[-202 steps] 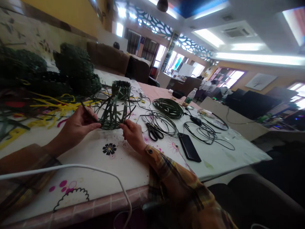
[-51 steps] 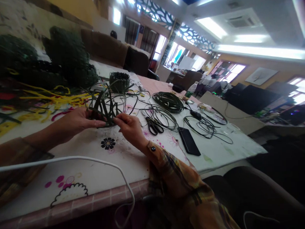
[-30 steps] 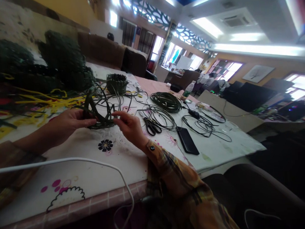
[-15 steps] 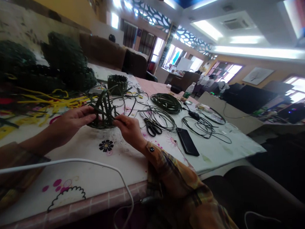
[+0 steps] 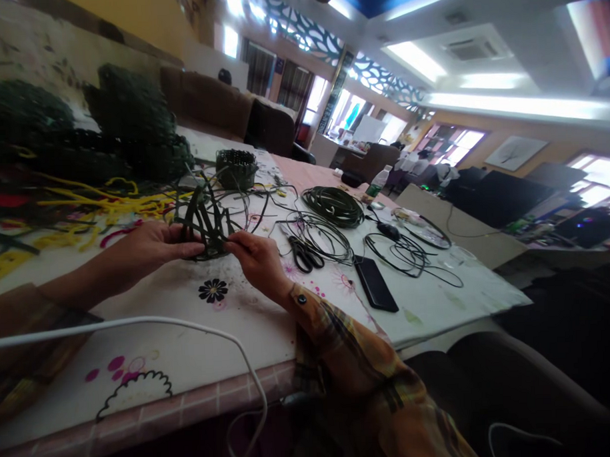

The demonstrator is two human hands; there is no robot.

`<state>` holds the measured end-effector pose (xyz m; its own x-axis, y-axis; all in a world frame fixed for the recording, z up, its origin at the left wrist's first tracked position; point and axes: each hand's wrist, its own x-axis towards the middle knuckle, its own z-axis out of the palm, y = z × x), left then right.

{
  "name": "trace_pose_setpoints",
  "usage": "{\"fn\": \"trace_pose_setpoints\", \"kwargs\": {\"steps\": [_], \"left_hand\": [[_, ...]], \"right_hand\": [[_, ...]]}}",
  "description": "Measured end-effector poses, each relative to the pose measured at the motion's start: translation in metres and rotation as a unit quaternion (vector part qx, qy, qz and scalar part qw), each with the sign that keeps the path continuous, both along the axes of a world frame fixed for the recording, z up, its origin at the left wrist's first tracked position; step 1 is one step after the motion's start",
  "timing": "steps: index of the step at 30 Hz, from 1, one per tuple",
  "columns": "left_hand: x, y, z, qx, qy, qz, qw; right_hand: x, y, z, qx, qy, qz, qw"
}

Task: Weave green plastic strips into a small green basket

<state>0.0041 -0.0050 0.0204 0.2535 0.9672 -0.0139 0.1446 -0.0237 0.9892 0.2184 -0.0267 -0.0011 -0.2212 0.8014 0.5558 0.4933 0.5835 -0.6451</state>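
A half-woven dark green basket (image 5: pixel 207 222) of flat strips, its upright ends loose, is held just above the white flowered tablecloth (image 5: pixel 228 331). My left hand (image 5: pixel 158 241) grips its left side. On the right side my right hand (image 5: pixel 256 257) pinches a strip at the lower edge. Both sleeves are plaid.
Black scissors (image 5: pixel 302 252), wire coils (image 5: pixel 334 204), a black phone (image 5: pixel 374 286) and more cords (image 5: pixel 410 251) lie to the right. A small finished green basket (image 5: pixel 237 167), yellow strips (image 5: pixel 108 202) and dark green woven pieces (image 5: pixel 131 121) sit behind. A white cable (image 5: pixel 138 324) crosses the near edge.
The green basket has been turned in my hands, its loose strips shifting. My right hand went from fingers spread back to pinching a strip at the right edge.
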Motion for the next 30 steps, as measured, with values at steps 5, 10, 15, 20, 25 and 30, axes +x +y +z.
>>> {"fn": "trace_pose_setpoints", "kwargs": {"steps": [5, 10, 15, 20, 25, 30], "left_hand": [[0.002, -0.001, -0.002, -0.01, -0.031, 0.005, 0.999], [0.003, -0.002, -0.003, 0.022, -0.031, 0.019, 0.999], [0.005, -0.005, 0.001, 0.038, -0.028, 0.0, 0.999], [0.008, -0.009, 0.009, 0.019, -0.031, 0.003, 0.999], [0.008, -0.009, 0.006, 0.021, -0.046, 0.011, 0.999], [0.011, -0.008, 0.005, 0.016, -0.065, 0.018, 0.998]], "right_hand": [[0.001, 0.001, -0.002, 0.002, -0.006, -0.004, 1.0], [-0.003, -0.004, -0.006, 0.112, -0.073, -0.067, 0.989], [-0.008, -0.007, -0.007, 0.294, -0.228, -0.094, 0.923], [-0.012, -0.004, -0.005, 0.319, -0.276, -0.099, 0.901], [-0.015, -0.004, -0.004, 0.304, -0.266, -0.113, 0.908], [-0.015, -0.002, -0.008, 0.291, -0.285, -0.103, 0.907]]}}
